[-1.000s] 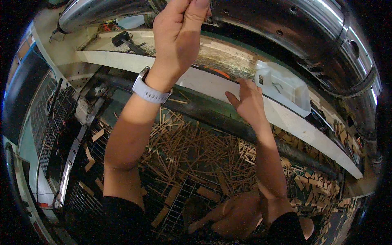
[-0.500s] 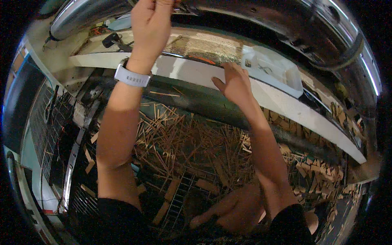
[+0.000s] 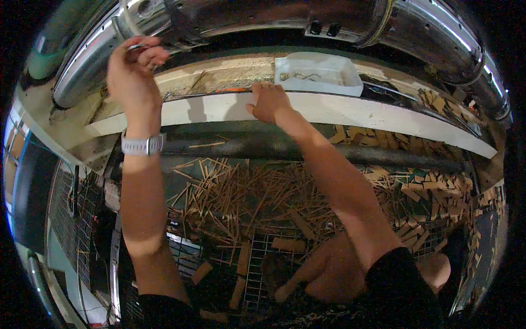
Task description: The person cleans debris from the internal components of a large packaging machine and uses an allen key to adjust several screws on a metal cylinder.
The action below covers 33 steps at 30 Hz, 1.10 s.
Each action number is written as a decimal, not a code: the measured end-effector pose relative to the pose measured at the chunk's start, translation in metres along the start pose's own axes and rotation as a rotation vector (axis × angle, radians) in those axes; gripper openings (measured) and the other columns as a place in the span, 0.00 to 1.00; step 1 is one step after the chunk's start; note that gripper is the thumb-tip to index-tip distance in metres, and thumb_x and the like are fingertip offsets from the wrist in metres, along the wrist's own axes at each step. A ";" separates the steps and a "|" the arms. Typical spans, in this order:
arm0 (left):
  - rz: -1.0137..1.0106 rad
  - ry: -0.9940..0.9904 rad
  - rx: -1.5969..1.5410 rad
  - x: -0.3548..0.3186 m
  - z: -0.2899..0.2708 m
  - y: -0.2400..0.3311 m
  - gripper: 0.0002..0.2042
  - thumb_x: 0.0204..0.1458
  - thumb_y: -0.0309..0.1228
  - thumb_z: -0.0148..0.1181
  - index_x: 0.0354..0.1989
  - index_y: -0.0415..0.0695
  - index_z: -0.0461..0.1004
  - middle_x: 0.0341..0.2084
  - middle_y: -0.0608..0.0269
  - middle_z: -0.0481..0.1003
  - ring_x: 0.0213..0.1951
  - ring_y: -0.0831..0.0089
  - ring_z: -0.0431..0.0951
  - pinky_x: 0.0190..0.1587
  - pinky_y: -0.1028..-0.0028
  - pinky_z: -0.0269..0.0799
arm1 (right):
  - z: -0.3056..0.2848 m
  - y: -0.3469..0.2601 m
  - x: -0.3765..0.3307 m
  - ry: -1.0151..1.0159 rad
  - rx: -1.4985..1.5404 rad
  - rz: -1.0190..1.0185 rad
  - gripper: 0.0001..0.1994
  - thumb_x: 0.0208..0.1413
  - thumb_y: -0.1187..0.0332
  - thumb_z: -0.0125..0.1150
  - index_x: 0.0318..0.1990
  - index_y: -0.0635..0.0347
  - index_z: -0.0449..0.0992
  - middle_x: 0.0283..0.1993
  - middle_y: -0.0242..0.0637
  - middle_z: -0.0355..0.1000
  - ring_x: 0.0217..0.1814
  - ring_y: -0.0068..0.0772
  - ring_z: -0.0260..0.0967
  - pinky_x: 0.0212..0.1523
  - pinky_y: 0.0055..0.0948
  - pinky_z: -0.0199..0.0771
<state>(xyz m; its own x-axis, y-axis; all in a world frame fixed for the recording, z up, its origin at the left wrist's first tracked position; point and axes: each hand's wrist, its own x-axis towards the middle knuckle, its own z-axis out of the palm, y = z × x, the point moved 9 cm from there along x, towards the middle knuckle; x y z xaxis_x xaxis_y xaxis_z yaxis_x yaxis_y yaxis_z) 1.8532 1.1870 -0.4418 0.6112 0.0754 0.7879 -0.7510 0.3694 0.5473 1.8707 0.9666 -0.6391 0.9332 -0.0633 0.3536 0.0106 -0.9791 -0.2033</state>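
Note:
My left hand point(image 3: 133, 68), with a white watch point(image 3: 141, 145) on the wrist, is raised to the big shiny metal roller point(image 3: 263, 16) at the top left. Its fingers pinch a small thin metal piece point(image 3: 135, 47) against the roller's underside. My right hand point(image 3: 267, 102) rests on the long white ledge point(image 3: 383, 112), fingers curled over its far edge. Just right of that hand and behind the ledge sits a shallow white tray point(image 3: 318, 74) with a few small metal bits in it.
A dark pipe point(image 3: 383, 156) runs under the ledge. Below it lie several thin wooden sticks and flat wood offcuts point(image 3: 246, 197) heaped on a wire grid point(image 3: 257, 274). A metal mesh panel point(image 3: 66, 219) stands at the left. My knees show at the bottom.
My left hand has dropped from the top middle to the upper left of the picture as my head turned. My right hand stayed on the white ledge.

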 end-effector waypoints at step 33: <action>0.113 -0.912 0.910 -0.108 0.101 -0.187 0.14 0.50 0.36 0.55 0.30 0.35 0.70 0.22 0.51 0.68 0.26 0.52 0.67 0.31 0.60 0.61 | -0.082 0.045 -0.073 0.358 1.340 0.060 0.08 0.61 0.67 0.44 0.39 0.61 0.68 0.28 0.33 0.65 0.27 0.20 0.62 0.29 0.21 0.64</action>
<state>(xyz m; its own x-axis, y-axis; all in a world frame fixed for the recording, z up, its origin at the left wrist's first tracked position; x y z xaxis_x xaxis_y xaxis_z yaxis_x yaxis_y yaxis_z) 1.9027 1.0164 -0.6007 0.4145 -0.7236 0.5518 -0.9061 -0.3847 0.1761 1.7738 0.9110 -0.5997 0.8049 -0.3434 0.4839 0.4967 -0.0560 -0.8661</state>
